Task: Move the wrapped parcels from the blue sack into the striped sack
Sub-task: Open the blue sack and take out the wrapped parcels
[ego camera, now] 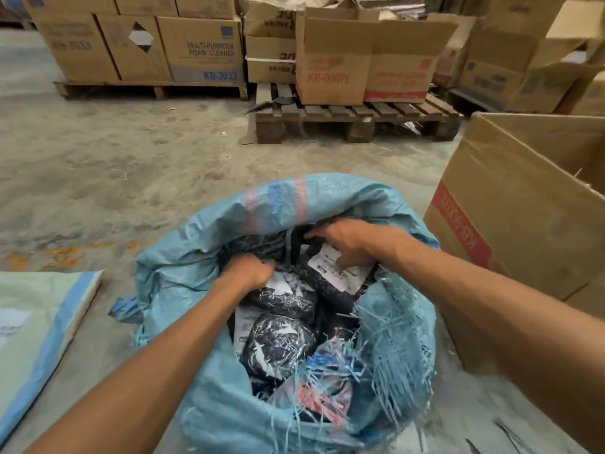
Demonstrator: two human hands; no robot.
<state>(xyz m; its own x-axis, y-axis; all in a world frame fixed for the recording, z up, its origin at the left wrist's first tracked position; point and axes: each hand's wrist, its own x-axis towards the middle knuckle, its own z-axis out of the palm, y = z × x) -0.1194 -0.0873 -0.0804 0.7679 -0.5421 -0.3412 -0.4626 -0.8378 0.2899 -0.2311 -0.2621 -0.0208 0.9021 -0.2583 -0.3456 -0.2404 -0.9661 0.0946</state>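
The blue sack (176, 283) stands open on the floor in front of me, its rim frayed into loose strands. Inside lie several black wrapped parcels with white labels, one of them (278, 345) near the middle. My right hand (347, 244) is deep in the sack, fingers closed over a labelled black parcel (330, 283) at the far right. My left hand (250, 270) is curled around another black parcel (281, 299) to the left of it. The striped sack (39, 332) lies flat on the floor at the left, pale green with a blue stripe.
A large open cardboard box (510, 217) stands close on the right of the blue sack. A wooden pallet (353, 116) with boxes sits ahead, and stacked cartons (144, 44) fill the back left. Bare concrete floor (114, 165) lies between.
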